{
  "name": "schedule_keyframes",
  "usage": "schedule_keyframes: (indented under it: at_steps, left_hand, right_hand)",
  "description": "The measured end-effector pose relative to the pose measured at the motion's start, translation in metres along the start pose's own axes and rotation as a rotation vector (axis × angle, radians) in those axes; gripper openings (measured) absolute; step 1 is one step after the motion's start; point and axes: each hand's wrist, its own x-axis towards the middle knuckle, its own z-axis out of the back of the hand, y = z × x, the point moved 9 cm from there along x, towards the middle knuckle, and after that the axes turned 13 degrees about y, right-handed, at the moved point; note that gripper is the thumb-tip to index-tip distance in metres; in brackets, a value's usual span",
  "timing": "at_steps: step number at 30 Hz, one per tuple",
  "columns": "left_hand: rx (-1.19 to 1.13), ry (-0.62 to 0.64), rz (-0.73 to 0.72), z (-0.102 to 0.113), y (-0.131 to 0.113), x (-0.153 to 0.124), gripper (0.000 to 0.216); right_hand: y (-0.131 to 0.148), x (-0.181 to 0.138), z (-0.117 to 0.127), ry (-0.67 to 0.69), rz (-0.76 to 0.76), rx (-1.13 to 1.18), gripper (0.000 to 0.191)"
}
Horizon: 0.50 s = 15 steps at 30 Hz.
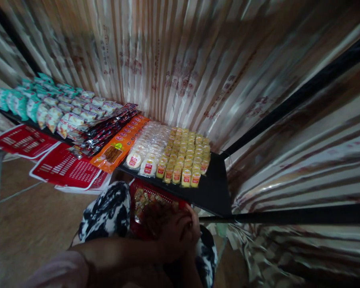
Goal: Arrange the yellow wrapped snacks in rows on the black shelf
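Note:
My left hand reaches in from the lower left, pink sleeve at the elbow, with its fingers curled over the near edge of a red container of small yellow snack packets on my lap. What the fingers grip is lost in shadow. My right hand is pressed against the left one and mostly hidden behind it; its fingers do not show. Just above the hands, a black shelf carries rows of small yellow packets and white round packets.
Further left on the shelf lie an orange snack strip, dark wrapped sticks and green-and-white bags. Red printed sheets hang off its front. Corrugated metal walls close in behind and to the right. My patterned trousers are below.

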Motion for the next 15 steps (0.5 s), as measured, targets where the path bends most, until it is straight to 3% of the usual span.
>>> schedule_keyframes:
  at_steps: [4,9,12,15]
  left_hand:
    - [-0.025,0.006,0.182,0.014,0.051,-0.025,0.040]
    - [-0.179,-0.100,0.529,0.029,0.136,-0.034,0.031]
    - [-0.342,-0.218,0.708,0.035,0.181,-0.039,0.025]
    - [-0.428,-0.240,0.768,0.035,0.209,-0.035,0.021]
  right_hand:
    - [-0.010,-0.013,-0.058,0.200,-0.057,0.043,0.043]
    - [-0.025,-0.015,-0.124,0.440,-0.321,-0.029,0.050]
    - [-0.028,-0.013,-0.145,0.536,-0.402,-0.150,0.049]
    - [-0.037,-0.010,-0.151,0.588,-0.418,-0.266,0.043]
